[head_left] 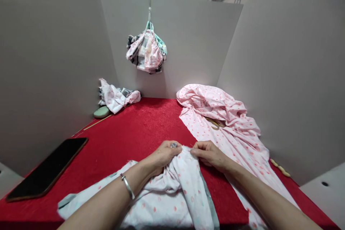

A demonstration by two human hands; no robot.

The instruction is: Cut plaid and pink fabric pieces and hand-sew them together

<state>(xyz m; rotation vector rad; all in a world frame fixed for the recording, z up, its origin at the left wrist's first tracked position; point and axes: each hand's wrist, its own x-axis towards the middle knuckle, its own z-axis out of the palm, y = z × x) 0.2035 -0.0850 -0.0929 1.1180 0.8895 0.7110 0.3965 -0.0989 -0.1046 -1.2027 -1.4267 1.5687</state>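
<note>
White cloth with pink dots (172, 206) lies bunched along the front of the table, its upper edge raised between my two hands. My left hand (167, 154), wearing a ring and a bracelet, is closed, with its thumb and fingers pinching that edge. Just to the right, my right hand (209, 153) is closed in a pinch at the same edge. A thin, needle-like sliver shows by its fingertips, too small to make out surely. A larger pink dotted fabric (215, 104) lies heaped to the right, with the gold handles of what look like scissors (215, 124) partly under its folds.
Grey panels enclose the red-covered table (129, 129). A black phone (48, 169) lies at the left. Cloth scraps (115, 97) and a green oval object (101, 112) sit at the back left. A bundle of fabric pieces (148, 50) hangs from a hook. Peanut-like pieces (280, 168) lie right.
</note>
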